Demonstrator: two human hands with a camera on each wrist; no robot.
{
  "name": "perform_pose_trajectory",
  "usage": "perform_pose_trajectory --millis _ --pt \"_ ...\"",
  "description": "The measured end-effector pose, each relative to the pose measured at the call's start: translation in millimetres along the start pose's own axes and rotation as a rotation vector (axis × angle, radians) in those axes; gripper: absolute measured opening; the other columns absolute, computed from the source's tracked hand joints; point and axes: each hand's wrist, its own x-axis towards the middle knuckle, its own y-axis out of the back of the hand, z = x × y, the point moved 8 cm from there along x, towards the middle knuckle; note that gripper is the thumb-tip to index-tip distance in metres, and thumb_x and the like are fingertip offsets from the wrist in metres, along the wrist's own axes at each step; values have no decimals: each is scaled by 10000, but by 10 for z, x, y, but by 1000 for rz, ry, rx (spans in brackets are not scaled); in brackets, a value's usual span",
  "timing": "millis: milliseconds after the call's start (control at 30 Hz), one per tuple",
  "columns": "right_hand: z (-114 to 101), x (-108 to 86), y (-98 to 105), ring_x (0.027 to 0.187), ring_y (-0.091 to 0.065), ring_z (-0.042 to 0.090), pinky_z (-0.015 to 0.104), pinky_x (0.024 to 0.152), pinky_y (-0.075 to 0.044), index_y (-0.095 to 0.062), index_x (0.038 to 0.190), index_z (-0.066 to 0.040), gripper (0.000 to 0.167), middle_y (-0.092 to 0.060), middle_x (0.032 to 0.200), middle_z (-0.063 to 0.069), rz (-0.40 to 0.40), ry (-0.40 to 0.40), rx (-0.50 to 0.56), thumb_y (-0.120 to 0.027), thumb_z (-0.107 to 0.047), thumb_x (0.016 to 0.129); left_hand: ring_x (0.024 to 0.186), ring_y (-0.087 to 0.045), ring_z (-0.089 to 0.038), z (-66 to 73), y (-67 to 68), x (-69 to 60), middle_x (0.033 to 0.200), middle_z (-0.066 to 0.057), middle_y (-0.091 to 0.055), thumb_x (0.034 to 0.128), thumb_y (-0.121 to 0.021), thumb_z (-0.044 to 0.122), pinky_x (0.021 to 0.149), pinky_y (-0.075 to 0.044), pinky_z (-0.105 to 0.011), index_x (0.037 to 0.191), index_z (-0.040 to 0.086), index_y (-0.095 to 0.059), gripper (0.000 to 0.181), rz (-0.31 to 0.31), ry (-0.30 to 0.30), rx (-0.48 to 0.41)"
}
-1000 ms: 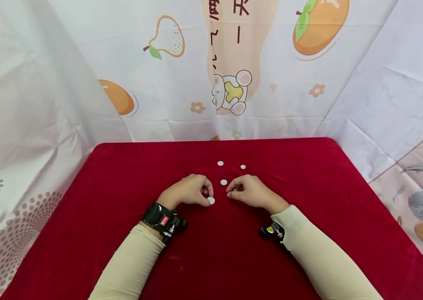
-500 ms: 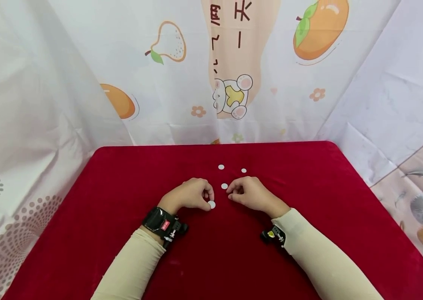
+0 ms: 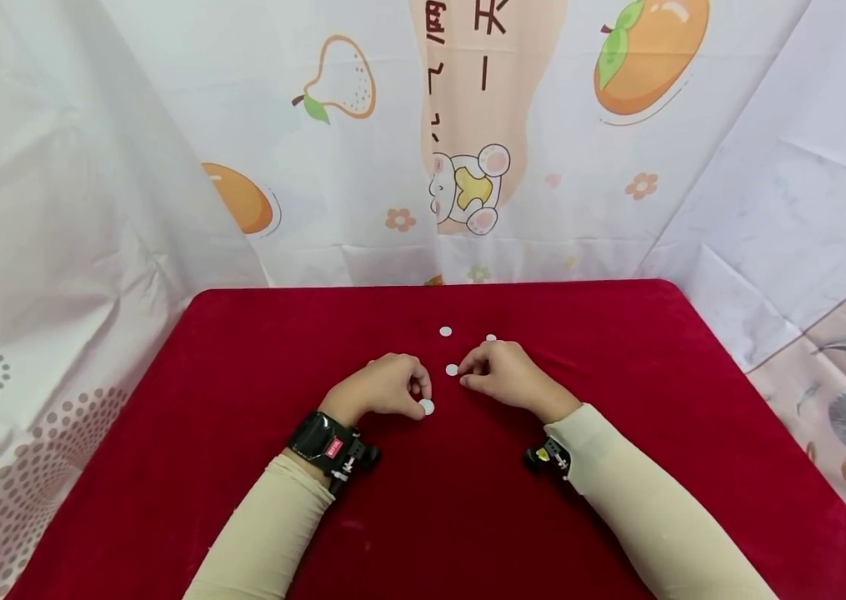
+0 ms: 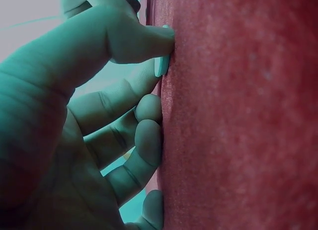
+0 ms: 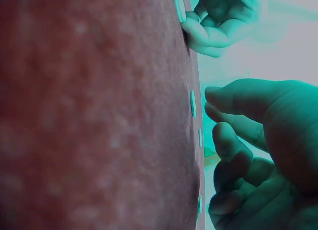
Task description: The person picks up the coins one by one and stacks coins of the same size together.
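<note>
My left hand [image 3: 385, 387] rests at the middle of the red cloth, thumb and index finger pinching a white disc [image 3: 427, 407]. In the left wrist view this disc [image 4: 161, 65] stands tilted at the cloth, between thumb and index finger. Just right of a second white disc [image 3: 452, 369] is my right hand [image 3: 508, 375], fingers loosely bent and holding nothing. The right wrist view shows thumb and fingers of the right hand [image 5: 268, 135] a little off the cloth, beside a flat disc [image 5: 193, 104].
A third disc [image 3: 446, 332] lies farther back. Another disc [image 3: 491, 337] sits right behind my right hand, partly covered by it. The red table cloth [image 3: 302, 325] ends at a printed white curtain [image 3: 347, 208], with more hanging cloth on both sides.
My right hand has moved slightly forward, and now partly covers the back right disc. The left hand keeps its pinch on the front disc. The view has shifted slightly.
</note>
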Motion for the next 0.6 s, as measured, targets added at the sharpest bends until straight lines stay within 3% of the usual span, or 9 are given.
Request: perform_pose_trajectory --millis 367,600 --pt "227 69 153 784 -589 180 327 697 -517 -815 1092 -174 207 -669 937 -1 73 -79 63 -823 -216 890 819 -590 -130 6 0 -1 878 48 -653 787 -849 208 715 -492 -324 819 271 -721 146 1 7 10" --pt "304 37 143 909 -613 191 364 806 -533 -800 1149 -178 262 -695 1096 4 59 -103 62 -824 -237 894 835 -586 -140 13 -4 -25 894 33 -653 789 -851 205 736 -484 -340 821 263 -720 147 2 28 -7"
